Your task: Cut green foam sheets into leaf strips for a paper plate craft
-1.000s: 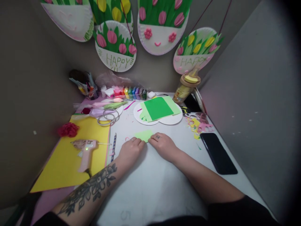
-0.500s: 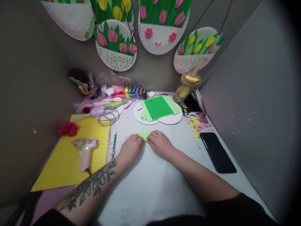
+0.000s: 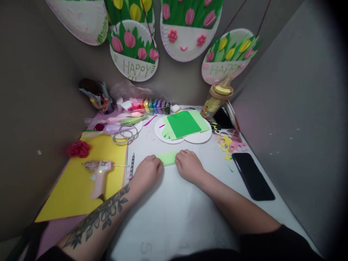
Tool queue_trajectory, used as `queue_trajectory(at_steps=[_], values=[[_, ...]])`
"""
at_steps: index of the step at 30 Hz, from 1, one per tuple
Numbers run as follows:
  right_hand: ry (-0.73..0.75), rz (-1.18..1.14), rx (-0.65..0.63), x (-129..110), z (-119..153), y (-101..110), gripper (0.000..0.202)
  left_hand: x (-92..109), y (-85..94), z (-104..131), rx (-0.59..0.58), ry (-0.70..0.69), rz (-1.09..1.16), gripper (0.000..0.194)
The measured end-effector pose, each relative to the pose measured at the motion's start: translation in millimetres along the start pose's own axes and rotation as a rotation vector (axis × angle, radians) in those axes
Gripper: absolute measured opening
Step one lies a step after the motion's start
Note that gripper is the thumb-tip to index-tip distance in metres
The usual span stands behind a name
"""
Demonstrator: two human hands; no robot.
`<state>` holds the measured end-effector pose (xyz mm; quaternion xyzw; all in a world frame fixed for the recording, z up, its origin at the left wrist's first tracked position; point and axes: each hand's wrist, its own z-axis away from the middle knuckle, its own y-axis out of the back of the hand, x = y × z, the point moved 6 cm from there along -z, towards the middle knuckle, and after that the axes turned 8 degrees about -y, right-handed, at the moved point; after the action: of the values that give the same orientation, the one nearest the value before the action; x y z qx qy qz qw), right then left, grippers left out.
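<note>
Grey partition walls enclose your white craft table [image 3: 176, 210], with paper-plate tulip decorations [image 3: 133, 50] hanging on the rear wall. Your left hand [image 3: 146, 173] and your right hand [image 3: 189, 166] lie side by side near the table's middle, both palm down with fingers curled, pressing on a small light green paper strip [image 3: 168, 158]. The strip lies flat on the table, its long axis running left to right across your view; its left end passes under the fingertips of your left hand and its right end under those of your right hand, so only the middle portion shows between them. Neither hand is nearer than the other: the strip sits just beyond both sets of knuckles, on the side away from your body. Whether the strip is folded cannot be told. Beyond the strip, well apart from it, a dark green sheet [image 3: 183, 124] rests on two overlapping white paper plates [image 3: 201, 137]. To your left a pink glue gun [image 3: 98, 174] lies on a yellow sheet [image 3: 78, 185], with a striped pencil [image 3: 132, 165] just beside that sheet's edge, near your left hand. To your right a black phone [image 3: 252, 176] lies flat, near pink and yellow paper scraps [image 3: 231, 143].
</note>
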<state>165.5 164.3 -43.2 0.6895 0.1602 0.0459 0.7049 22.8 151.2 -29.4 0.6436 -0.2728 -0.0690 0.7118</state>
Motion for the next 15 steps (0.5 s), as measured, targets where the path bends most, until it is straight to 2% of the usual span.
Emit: queue_trajectory(at_steps=[15], values=[[-0.051,0.068,0.005,0.7,-0.5,-0.1,0.015,-3.2,-0.9,-1.7,-0.016,0.064,-0.092,0.022]])
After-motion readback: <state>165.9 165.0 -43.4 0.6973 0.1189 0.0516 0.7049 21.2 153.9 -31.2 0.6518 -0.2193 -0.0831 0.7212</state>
